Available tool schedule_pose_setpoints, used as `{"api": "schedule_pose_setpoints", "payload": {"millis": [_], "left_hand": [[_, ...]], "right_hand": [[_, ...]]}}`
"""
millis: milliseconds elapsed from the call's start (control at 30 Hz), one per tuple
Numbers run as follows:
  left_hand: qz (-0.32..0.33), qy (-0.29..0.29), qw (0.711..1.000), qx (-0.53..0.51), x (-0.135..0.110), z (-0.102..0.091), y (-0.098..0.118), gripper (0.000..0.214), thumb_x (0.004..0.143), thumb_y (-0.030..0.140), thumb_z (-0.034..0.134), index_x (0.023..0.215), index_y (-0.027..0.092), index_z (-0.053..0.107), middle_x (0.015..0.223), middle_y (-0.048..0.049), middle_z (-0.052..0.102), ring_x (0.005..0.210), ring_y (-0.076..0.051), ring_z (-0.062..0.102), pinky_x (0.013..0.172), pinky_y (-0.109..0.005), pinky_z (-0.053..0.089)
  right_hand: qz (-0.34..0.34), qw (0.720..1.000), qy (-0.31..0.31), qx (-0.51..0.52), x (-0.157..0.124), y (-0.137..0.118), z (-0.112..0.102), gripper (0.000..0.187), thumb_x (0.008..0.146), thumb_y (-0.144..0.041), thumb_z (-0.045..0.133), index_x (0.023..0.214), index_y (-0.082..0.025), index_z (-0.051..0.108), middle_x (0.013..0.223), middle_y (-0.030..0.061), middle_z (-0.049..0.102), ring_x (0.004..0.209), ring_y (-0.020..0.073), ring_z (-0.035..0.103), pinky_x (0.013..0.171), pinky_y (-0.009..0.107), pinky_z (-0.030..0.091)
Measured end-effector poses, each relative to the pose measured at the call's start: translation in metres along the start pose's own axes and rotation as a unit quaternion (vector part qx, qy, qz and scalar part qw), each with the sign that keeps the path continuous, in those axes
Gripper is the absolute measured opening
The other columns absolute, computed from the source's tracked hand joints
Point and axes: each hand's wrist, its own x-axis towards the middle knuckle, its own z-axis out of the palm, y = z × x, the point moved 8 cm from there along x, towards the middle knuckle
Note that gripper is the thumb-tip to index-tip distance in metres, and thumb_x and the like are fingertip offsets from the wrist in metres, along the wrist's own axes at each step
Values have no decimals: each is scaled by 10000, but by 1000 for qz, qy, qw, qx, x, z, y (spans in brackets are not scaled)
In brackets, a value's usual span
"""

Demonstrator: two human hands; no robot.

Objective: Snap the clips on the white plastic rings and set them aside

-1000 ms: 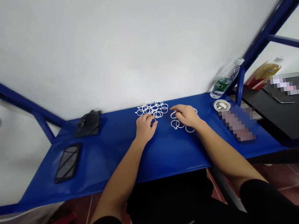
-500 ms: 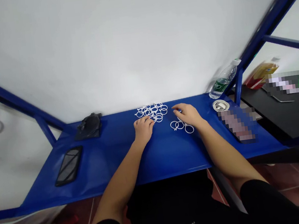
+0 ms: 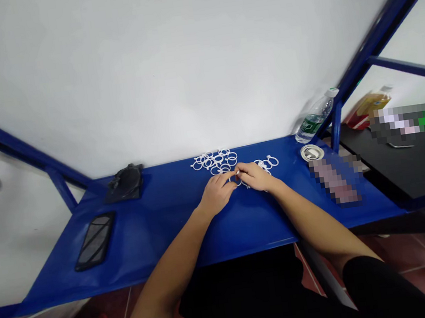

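Note:
My left hand and my right hand meet over the blue table. Between their fingertips they pinch one white curtain ring, a thin hoop with a small eyelet. Part of the hoop is hidden by my fingers. Just beyond my left hand lies a pile of similar white rings, several of them overlapping. Behind and to the right of my right hand is a smaller group of white rings, some partly covered by that hand.
A dark phone and a crumpled black plastic bag lie at the left of the blue table. To the right are a water bottle, a coiled white cable and a blurred-out item. Blue posts flank the table.
My left hand has moved right with a ring from the pile, and my right hand has come left and closer to meet it. Both now hold that ring.

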Motion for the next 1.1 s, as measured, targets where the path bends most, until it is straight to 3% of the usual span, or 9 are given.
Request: {"api": "schedule_pose_setpoints", "payload": {"millis": [233, 500, 600, 733, 867, 967, 1100], "left_hand": [[-39, -57, 998, -7, 1, 7, -1, 261, 1078, 245, 513, 1049, 250, 773, 1460, -64, 654, 1269, -241, 646, 1068, -443, 532], [-51, -9, 999, 1, -4, 8, -10, 220, 1043, 266, 593, 1165, 268, 776, 1368, -95, 676, 1239, -268, 654, 1049, -477, 544], [-50, -16, 998, -16, -4, 10, -12, 186, 1017, 263, 636, 1112, 264, 796, 1382, -97, 662, 1257, -276, 644, 1060, -492, 543], [-83, -16, 996, -28, -4, 10, -20, 126, 989, 288, 682, 981, 241, 798, 1435, -100, 635, 1297, -295, 617, 1093, -525, 516], [-163, 2, 987, 17, -8, 10, -39, 188, 969, 303, 712, 1136, 243, 773, 1445, -117, 629, 1347, -328, 564, 1139, -555, 454], [-200, -31, 978, 51, -13, 19, -50, 351, 949, 379, 739, 1274, 247, 728, 1495, -145, 582, 1407, -373, 496, 1161, -596, 407], [-219, -60, 971, 71, -17, 27, -56, 305, 942, 436, 744, 1188, 255, 746, 1514, -147, 567, 1438, -394, 455, 1172, -635, 364]], "right_hand": [[4, 999, -8, -31, 1, -1, 2, 188, 911, -195, 475, 883, -201, 661, 803, 19, 744, 720, 183, 655, 699, 272, 461], [-15, 1000, -1, -16, 1, -6, 2, 171, 840, -185, 459, 805, -212, 625, 712, 5, 678, 679, 184, 615, 680, 273, 465], [-24, 1000, 14, -3, 0, -6, 0, 197, 842, -164, 433, 784, -216, 614, 718, 6, 681, 666, 179, 619, 683, 278, 482], [-23, 997, 79, -10, -2, 1, -21, 250, 865, -148, 425, 865, -207, 668, 823, 28, 743, 745, 192, 686, 742, 302, 523], [-20, 989, 107, -99, -5, 9, -48, 325, 866, -147, 455, 994, -195, 751, 982, 71, 784, 915, 236, 729, 868, 368, 557], [-9, 983, 110, -146, -8, 15, -65, 336, 849, -141, 482, 965, -202, 792, 1029, 83, 795, 968, 249, 739, 913, 396, 569], [28, 977, 147, -149, -14, 24, -82, 359, 838, -135, 494, 992, -205, 811, 984, 59, 815, 920, 235, 762, 888, 377, 588]]}}
